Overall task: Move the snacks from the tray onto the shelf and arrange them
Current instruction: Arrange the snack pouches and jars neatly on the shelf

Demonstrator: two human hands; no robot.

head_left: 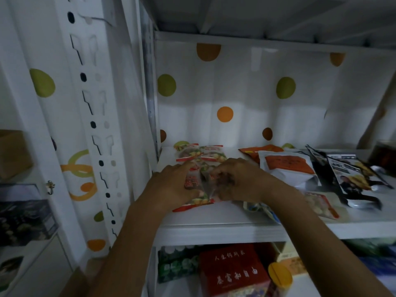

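Observation:
Several clear snack packets with red edges lie in a row on the left part of the white shelf. My left hand lies on the near packets with its thumb at their front edge. My right hand has its fingers curled round the packet beside it. More snack packs sit to the right: a white pack with an orange label, black packs and a clear pack with a red border. The tray is out of view.
A white slotted upright stands left of the shelf, and a dotted white sheet forms its back. Below the shelf are a red box, a green pack and a yellow-lidded container. Another shelf board sits close overhead.

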